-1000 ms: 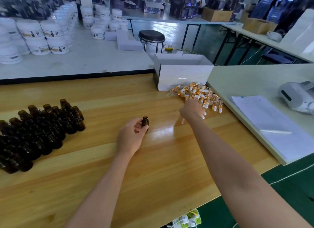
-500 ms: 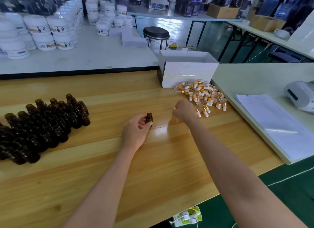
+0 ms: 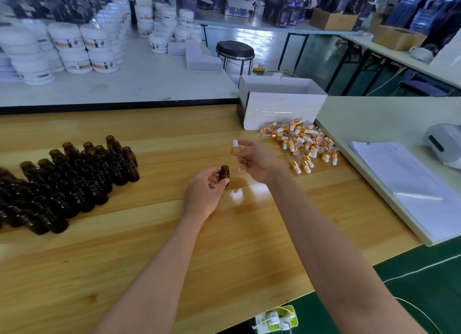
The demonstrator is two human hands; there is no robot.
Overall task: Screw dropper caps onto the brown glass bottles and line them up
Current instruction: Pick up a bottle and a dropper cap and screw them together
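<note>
The wooden table runs across in front of you, and near its middle your left hand grips one brown bottle by its lower body, upright with the open neck pointing up. Your right hand pinches a dropper cap held nearly vertical, white bulb up and glass tube down, just above and right of the bottle's mouth and apart from it. Uncapped bottles stand massed at your left, and loose caps lie heaped by the white box.

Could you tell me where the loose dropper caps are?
Head view, right of centre: dropper caps heaped on the wooden table by the white box.
</note>
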